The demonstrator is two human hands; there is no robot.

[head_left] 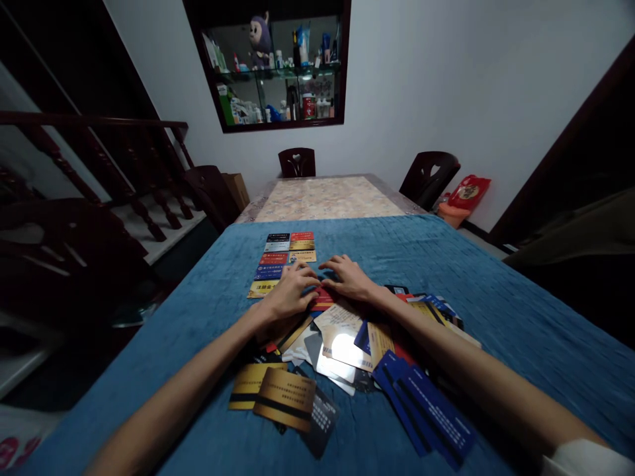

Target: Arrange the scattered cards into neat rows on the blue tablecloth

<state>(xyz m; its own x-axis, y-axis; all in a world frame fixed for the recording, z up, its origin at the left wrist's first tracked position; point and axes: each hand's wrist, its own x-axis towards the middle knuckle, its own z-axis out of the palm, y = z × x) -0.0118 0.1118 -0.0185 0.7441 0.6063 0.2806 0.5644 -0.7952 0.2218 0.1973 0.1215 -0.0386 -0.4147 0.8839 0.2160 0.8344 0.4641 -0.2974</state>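
Note:
My left hand (pixel 292 291) is curled at the left edge of a red card (pixel 325 299), thumb against it. My right hand (pixel 348 277) reaches to the same card from the right, fingers bent, fingertips near those of my left hand. Part of the card is hidden under the fingers. Below lies a loose heap of cards, among them a glossy pale card (pixel 344 330), gold cards (pixel 285 398) and blue cards (pixel 429 410). Beyond my left hand, cards lie in two columns: a yellow card (pixel 262 289), a blue card (pixel 269 272) and several others.
A blue cloth (pixel 208 297) covers the near table; a patterned cover (pixel 322 198) shows beyond it. More cards (pixel 436 309) lie under and beside my right forearm. Dark chairs (pixel 429 177) stand around the table. A shelf niche (pixel 278 73) is set in the wall.

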